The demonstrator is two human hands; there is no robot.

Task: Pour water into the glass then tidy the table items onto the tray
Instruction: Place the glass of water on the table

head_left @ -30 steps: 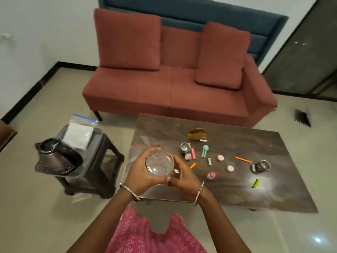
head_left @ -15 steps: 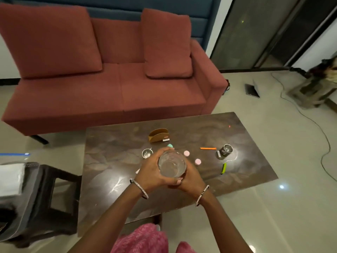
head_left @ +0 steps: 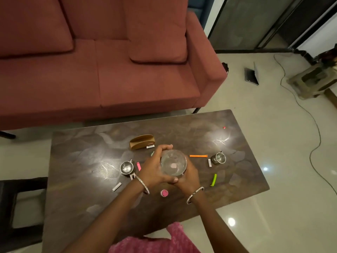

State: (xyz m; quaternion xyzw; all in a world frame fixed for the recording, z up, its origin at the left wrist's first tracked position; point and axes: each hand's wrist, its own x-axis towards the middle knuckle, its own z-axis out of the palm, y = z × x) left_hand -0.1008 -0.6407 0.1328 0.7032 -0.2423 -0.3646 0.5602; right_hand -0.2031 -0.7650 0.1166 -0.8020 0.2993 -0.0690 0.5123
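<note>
A clear glass point(head_left: 173, 165) is held over the middle of the dark stone table point(head_left: 76, 161), seen from above. My left hand point(head_left: 154, 166) wraps its left side and my right hand point(head_left: 189, 175) cups its right side. Around it on the table lie a steel cup point(head_left: 126, 167), a second steel cup point(head_left: 219, 158), a pink-capped jar point(head_left: 164, 193), an orange stick point(head_left: 198, 156), a green clip point(head_left: 213, 179), a pink clip point(head_left: 138, 166) and a gold holder point(head_left: 142, 141). No tray or kettle is in view.
A red sofa point(head_left: 109, 73) stands behind the table. A dark stool point(head_left: 21, 203) is at the left edge. On the floor to the right lie a laptop point(head_left: 252, 76), a cable point(head_left: 315, 143) and a small stool point(head_left: 315, 79).
The view has swung right, so the kettle and its stool have left the frame. Both hands have carried the glass further over the table's middle.
</note>
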